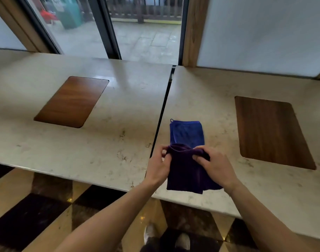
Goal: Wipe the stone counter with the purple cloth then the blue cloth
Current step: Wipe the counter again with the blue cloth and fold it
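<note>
Purple cloth point(187, 171) hung pinched between both hands over the near edge of the right-hand slab of the stone counter point(219, 110). The left hand point(158, 167) gripped its upper left corner between thumb and fingers, and the right hand point(213, 165) pinched its upper right edge, fingers curled over the fabric. Between the two grips the top hem sagged slightly, and below them the cloth fell in loose folds, its lower end lying on the stone. Just beyond the grips, partly covered by the raised hem, the blue cloth point(187, 132) lay flat and folded on the same slab, a small loop at its far left corner. Right of the right hand, well apart, sat a dark wooden inlay point(270, 131); far to the left of the left hand, across the dark seam between slabs, lay a lighter wooden inlay point(71, 101).
</note>
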Available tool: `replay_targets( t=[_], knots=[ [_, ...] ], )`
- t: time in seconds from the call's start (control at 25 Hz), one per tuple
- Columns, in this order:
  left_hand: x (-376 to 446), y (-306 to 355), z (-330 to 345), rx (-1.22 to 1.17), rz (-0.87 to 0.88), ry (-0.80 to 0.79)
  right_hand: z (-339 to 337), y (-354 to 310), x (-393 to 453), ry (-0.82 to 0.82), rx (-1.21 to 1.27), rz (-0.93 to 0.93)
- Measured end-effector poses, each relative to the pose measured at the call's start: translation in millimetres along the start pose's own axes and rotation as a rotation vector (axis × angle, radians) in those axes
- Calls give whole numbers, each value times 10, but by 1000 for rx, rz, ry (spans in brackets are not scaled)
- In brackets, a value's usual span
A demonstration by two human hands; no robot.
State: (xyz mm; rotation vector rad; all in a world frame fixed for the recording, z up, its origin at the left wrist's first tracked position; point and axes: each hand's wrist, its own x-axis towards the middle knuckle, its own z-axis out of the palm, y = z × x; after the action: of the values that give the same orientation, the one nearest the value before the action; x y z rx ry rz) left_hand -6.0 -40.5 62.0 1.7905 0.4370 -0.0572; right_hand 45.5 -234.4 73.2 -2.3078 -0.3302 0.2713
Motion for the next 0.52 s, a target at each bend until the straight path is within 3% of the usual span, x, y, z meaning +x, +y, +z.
replay_targets(
  t=[0.32,0.52],
  knots=[
    [99,-594,52,199,-178,-81,525,271,-8,-129,-128,185],
    [200,-741,25,494,-151,-109,761,351,-20,-114,-431,238]
  ],
)
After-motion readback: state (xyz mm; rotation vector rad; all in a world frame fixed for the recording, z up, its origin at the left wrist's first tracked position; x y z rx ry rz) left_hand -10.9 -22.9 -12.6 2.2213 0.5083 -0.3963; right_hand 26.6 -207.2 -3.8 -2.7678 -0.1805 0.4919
